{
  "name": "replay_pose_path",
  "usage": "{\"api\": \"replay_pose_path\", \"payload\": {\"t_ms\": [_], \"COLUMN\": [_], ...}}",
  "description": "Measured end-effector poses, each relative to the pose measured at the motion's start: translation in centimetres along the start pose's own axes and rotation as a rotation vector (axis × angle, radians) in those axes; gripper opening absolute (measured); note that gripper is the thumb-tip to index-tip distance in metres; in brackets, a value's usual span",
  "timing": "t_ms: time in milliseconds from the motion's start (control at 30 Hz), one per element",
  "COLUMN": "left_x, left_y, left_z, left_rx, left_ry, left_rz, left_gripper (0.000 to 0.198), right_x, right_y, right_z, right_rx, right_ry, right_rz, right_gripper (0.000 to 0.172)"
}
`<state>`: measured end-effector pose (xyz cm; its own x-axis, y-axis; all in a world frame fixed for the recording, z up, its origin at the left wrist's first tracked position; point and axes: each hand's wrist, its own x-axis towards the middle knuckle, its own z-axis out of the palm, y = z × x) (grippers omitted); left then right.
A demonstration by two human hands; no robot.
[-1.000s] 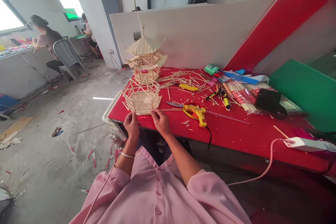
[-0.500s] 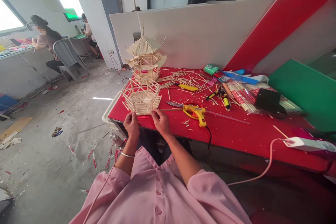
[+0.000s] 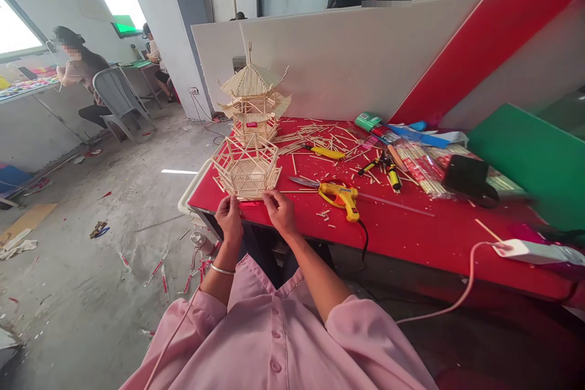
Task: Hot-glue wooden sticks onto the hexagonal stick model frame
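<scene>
At the near left edge of the red table lies a hexagonal wooden stick frame [image 3: 249, 178], with a slatted floor and open railings. My left hand [image 3: 229, 217] pinches its near left corner between thumb and fingertips. My right hand [image 3: 280, 212] pinches the near right corner in the same way. The exact stick under each fingertip is too small to make out. Right behind the frame stands a tiered stick pagoda [image 3: 253, 88] with a slatted roof. To the right of my right hand lies a yellow glue gun [image 3: 343, 195], beside the scissors [image 3: 305, 182].
Loose sticks [image 3: 315, 134], a yellow utility knife [image 3: 326, 152] and pliers [image 3: 392, 173] lie across the red table [image 3: 411, 241]. Bagged sticks [image 3: 423, 167], a black box [image 3: 470, 178] and a white power strip [image 3: 532, 250] are further right. A white partition [image 3: 329, 67] rises behind.
</scene>
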<state>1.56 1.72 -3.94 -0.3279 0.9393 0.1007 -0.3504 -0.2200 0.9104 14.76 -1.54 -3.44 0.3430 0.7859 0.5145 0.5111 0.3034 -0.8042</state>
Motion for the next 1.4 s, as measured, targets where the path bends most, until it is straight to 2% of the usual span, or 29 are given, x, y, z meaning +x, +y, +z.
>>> {"api": "replay_pose_path", "payload": {"t_ms": [1400], "left_x": [0.09], "left_y": [-0.04], "left_z": [0.04], "left_rx": [-0.003], "left_ry": [0.005], "left_rz": [0.003], "left_gripper": [0.041], "right_x": [-0.05], "right_y": [0.12], "right_z": [0.0], "right_rx": [-0.002], "right_ry": [0.0], "right_rz": [0.007], "right_gripper": [0.034]}}
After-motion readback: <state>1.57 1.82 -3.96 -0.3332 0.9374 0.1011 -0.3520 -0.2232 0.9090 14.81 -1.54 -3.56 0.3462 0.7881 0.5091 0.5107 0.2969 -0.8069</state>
